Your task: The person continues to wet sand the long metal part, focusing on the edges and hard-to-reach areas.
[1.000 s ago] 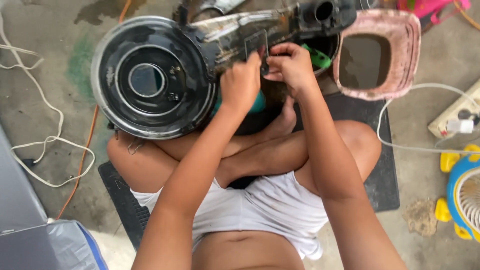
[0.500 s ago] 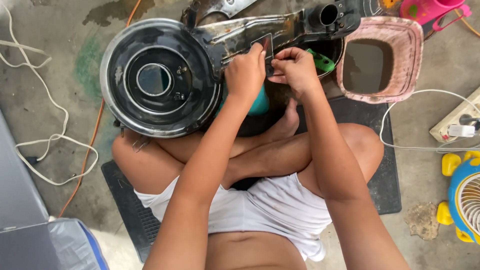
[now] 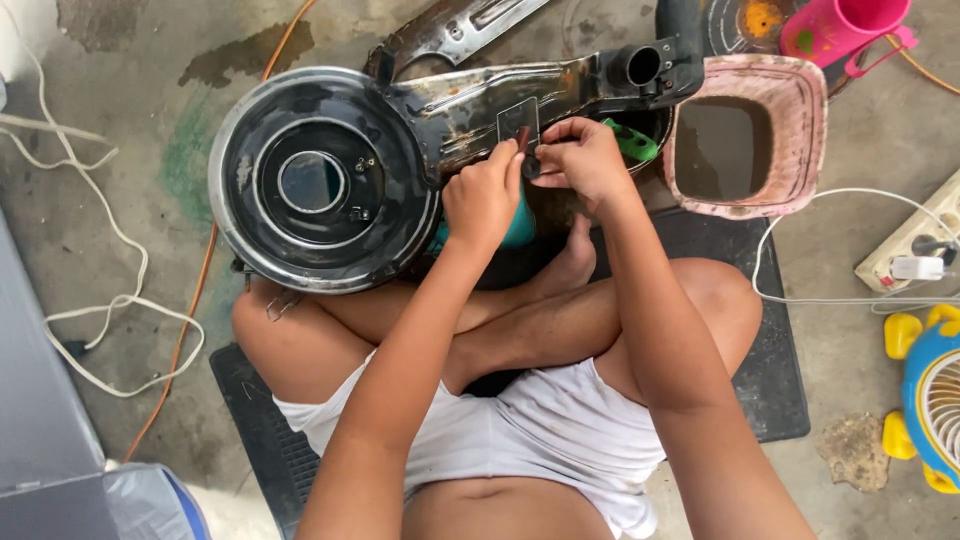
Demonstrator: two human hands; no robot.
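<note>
A large black round metal housing with a long rusty arm lies across my crossed legs. On the arm sits a small rectangular plate. My left hand is closed around a teal-handled tool, whose tip is up at the plate. My right hand is just right of it and pinches a small dark part against the arm below the plate. The two hands touch. A green object shows behind my right hand.
I sit on a black mat on a concrete floor. A pink basin and a pink cup stand at the upper right. At the right are a power strip and a blue-yellow fan. White cord and orange cable run at the left.
The view has shifted, so the housing sits lower and more to the right in the picture. Both hands stay at the plate, and the left hand has closed in on the right.
</note>
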